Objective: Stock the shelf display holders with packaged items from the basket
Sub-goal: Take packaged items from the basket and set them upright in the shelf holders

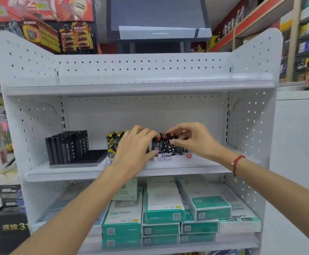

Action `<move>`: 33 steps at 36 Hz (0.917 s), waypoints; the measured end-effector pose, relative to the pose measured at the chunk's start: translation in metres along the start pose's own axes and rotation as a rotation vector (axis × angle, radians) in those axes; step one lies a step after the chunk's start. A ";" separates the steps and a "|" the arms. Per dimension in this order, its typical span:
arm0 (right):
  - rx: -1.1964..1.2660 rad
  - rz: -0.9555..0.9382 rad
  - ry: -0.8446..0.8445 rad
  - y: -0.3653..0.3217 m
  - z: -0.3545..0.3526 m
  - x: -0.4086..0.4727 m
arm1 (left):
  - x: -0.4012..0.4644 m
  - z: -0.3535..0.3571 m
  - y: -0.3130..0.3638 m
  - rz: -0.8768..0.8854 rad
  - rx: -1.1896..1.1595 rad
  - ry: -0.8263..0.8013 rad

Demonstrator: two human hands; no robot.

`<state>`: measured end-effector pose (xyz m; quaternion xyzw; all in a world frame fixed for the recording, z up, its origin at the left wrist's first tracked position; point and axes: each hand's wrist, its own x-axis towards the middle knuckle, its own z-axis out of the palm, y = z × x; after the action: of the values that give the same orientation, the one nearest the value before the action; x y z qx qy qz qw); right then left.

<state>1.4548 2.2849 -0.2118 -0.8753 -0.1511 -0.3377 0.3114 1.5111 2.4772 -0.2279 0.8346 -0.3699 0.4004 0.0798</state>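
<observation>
On the middle shelf point(87, 171) of a white rack stands a display holder of black-and-white patterned lighters with red tops point(165, 146). My left hand point(135, 150) wraps around the holder's left side, thumb at its front. My right hand point(190, 140) pinches the top of one lighter in that group from above. Just left of them stand yellow-and-black lighters point(113, 142), partly hidden by my left hand. Further left is a black holder point(72, 150), with black lighters in its back rows and bare slots in front. No basket is in view.
The top shelf point(139, 87) holds nothing. The bottom shelf carries stacked teal-and-white boxes point(164, 208). A dark box point(6, 218) sits on the floor at lower left. A monitor point(157, 19) and hanging battery packs point(58, 37) stand behind the rack; a white counter point(300, 126) is on the right.
</observation>
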 end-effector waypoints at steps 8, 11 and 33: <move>0.067 0.008 -0.135 -0.007 0.000 0.005 | 0.003 -0.005 0.002 -0.054 -0.039 -0.033; -0.024 -0.004 -0.142 -0.011 -0.002 0.010 | 0.003 -0.007 0.002 -0.060 -0.047 -0.038; -0.196 -0.040 -0.188 -0.011 0.004 0.013 | 0.005 -0.013 0.003 -0.064 -0.051 -0.057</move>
<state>1.4607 2.2968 -0.2003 -0.9261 -0.1633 -0.2736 0.2019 1.5029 2.4779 -0.2157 0.8547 -0.3554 0.3641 0.1034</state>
